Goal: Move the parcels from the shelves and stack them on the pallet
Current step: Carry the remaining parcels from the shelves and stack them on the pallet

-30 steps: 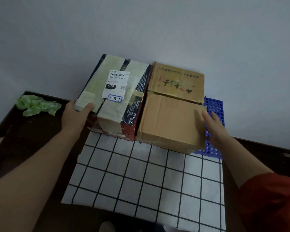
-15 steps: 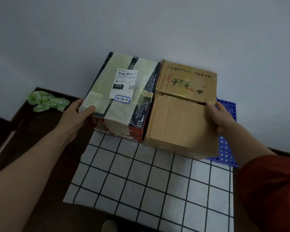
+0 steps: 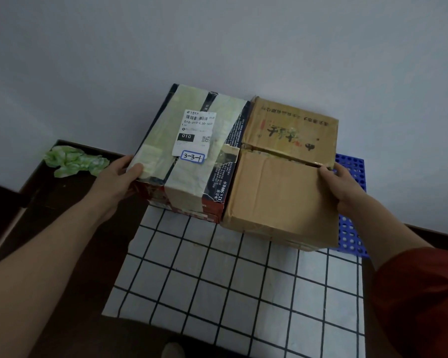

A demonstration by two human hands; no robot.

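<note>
Two parcels sit side by side, touching, against a pale wall [image 3: 217,47]. The taped parcel [image 3: 192,177], dark with wide strips of yellowed tape, carries a white shipping label [image 3: 194,130] with a small tag reading "3-3-1". The brown parcel [image 3: 282,197] is plain cardboard with a gap between its top flaps. Both rest on a blue perforated pallet [image 3: 351,171], which shows only at the right. A white cloth with a dark grid [image 3: 230,280] spreads over the near side. The left hand [image 3: 117,182] grips the taped parcel's near left corner, thumb on top and fingers hidden down its side. The right hand [image 3: 344,187], with a red sleeve [image 3: 419,293], grips the brown parcel's right edge, thumb over the top. A crumpled green wrapper [image 3: 73,161] lies on the dark surface [image 3: 49,208] at the left.
</note>
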